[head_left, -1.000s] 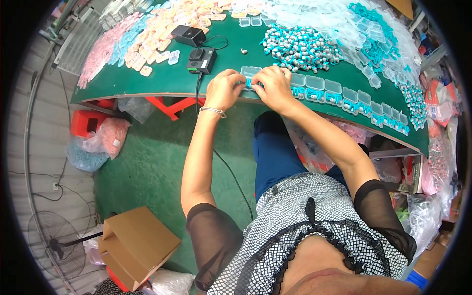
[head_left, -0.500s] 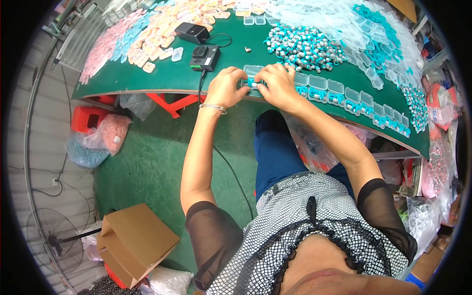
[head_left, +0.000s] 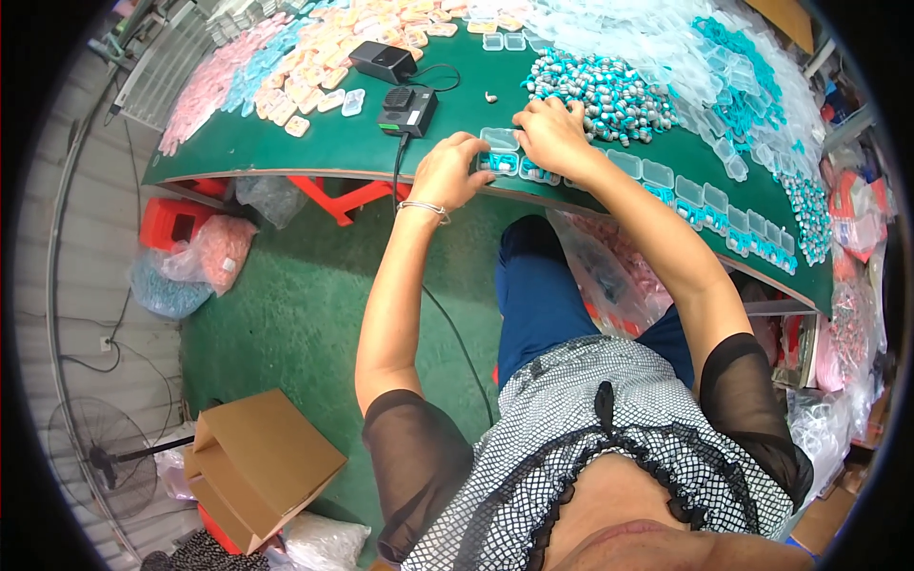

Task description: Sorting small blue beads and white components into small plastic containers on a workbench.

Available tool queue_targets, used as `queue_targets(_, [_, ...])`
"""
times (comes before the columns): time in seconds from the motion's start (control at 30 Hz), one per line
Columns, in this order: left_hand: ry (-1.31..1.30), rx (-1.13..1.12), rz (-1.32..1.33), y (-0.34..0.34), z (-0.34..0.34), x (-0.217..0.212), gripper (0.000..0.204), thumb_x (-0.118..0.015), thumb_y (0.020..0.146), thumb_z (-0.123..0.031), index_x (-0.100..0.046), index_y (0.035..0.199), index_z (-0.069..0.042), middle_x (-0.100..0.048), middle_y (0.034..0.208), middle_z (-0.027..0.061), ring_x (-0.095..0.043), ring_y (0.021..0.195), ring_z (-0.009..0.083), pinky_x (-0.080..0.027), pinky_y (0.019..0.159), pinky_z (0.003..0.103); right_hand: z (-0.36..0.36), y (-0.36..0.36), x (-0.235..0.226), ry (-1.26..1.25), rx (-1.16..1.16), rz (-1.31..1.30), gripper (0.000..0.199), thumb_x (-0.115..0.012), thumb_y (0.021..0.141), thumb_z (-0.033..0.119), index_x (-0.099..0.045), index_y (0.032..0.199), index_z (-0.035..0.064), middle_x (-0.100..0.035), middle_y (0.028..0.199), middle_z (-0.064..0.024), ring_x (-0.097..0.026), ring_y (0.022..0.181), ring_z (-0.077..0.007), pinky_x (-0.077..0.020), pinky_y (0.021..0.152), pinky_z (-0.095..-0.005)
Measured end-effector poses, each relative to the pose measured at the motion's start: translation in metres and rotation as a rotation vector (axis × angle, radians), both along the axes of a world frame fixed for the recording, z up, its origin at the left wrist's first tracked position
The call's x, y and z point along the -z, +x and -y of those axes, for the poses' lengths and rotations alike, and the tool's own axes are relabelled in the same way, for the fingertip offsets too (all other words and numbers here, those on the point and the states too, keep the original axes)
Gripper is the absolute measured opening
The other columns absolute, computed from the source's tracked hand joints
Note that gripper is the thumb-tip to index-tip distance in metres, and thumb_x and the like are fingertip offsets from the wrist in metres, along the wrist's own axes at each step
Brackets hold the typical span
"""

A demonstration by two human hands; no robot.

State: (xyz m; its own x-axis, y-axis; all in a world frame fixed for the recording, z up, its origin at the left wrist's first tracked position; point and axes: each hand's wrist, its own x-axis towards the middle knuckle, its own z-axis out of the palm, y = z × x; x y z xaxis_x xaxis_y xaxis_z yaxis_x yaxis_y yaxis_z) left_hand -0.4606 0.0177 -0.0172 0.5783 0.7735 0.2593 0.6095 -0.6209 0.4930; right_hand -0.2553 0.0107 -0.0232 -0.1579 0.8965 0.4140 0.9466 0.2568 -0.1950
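A small clear plastic case (head_left: 499,140) stands with its lid raised near the table's front edge, teal and white pieces in its base. My left hand (head_left: 446,173) curves about the case's left side, thumb and forefinger at its edge. To the right, my right hand (head_left: 554,135) is off the case, fingers apart and empty as far as they show. Its fingertips reach toward a heap of small teal-and-grey pieces (head_left: 600,90). Similar open cases (head_left: 657,176) run in a row along the edge to the right, partly behind my right forearm.
Two black devices (head_left: 407,110) with cords stand left of my hands. Peach cases (head_left: 295,95) and pink and blue pieces cover the table's left end. Clear empty cases (head_left: 628,38) pile up at the back right. A cardboard box (head_left: 271,452) sits on the floor at lower left.
My right hand has come away from the case and moved up and right toward the heap. My left hand stays at the case's left side. The view has shifted slightly.
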Motion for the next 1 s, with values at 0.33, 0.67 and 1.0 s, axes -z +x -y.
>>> queue_targets(0.33, [-0.031,-0.147,0.191,0.002,0.007,0.012,0.051,-0.080,0.070,-0.015,-0.060,0.116,-0.007,-0.061,0.103,0.0081,-0.062,0.082,0.0253,-0.051,0.071,0.036,-0.010,0.006,-0.005,-0.062,-0.221,-0.126,0.015,-0.069,0.077,0.022,-0.067,0.089,0.0136,-0.066,0.088,-0.0045,-0.059,0.100,-0.0237,-0.0345,0.089,-0.0514])
queue_targets(0.67, [0.199,-0.063,0.073,0.006,0.002,0.017,0.029,-0.067,0.085,-0.020,-0.061,0.110,-0.007,-0.059,0.100,0.0102,-0.062,0.083,0.0302,-0.051,0.071,0.039,0.005,-0.004,0.004,0.080,-0.393,0.007,0.025,-0.075,0.073,0.019,-0.066,0.096,0.0116,-0.064,0.091,-0.0059,-0.059,0.100,-0.0252,-0.0350,0.097,-0.0494])
queue_targets(1.0, [0.483,-0.032,0.025,0.004,0.002,0.024,0.026,-0.071,0.080,-0.022,-0.065,0.100,-0.007,-0.060,0.089,0.0097,-0.061,0.073,0.0289,-0.048,0.063,0.038,-0.001,0.005,-0.015,-0.097,-0.420,0.041,0.024,-0.070,0.079,0.021,-0.066,0.101,0.0160,-0.065,0.099,-0.0004,-0.058,0.103,-0.0212,-0.0311,0.097,-0.0504])
